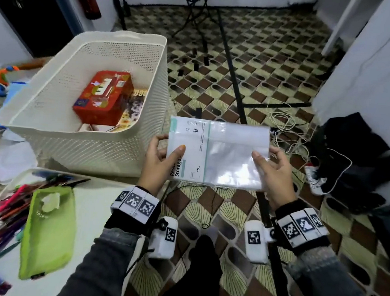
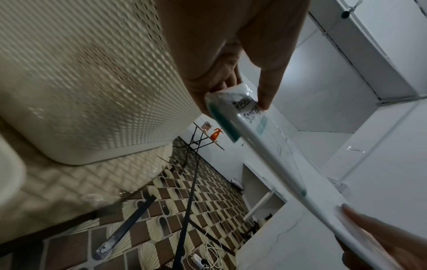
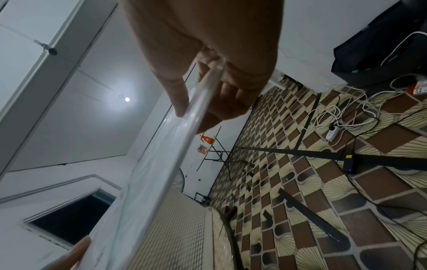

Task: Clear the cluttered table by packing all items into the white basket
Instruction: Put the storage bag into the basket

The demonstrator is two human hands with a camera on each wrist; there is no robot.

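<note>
I hold a flat pack of clear storage bags (image 1: 226, 155) level in the air, to the right of the white basket (image 1: 128, 156) and over the tiled floor. My left hand (image 1: 163, 154) pinches its printed left end, thumb on top. My right hand (image 1: 272, 165) pinches the clear right end the same way. The left wrist view shows the pack (image 2: 254, 131) edge-on between thumb and fingers, and the right wrist view shows the pack (image 3: 184, 135) edge-on too. Inside the basket lie a red box (image 1: 102, 96) and a floral box (image 1: 134, 108).
On the table at lower left sit a green pouch (image 1: 47, 232) and a tray of several pens (image 1: 9, 208). Toys and papers lie left of the basket. Cables, a power strip (image 1: 313, 176) and a black bag (image 1: 356, 160) crowd the floor at right.
</note>
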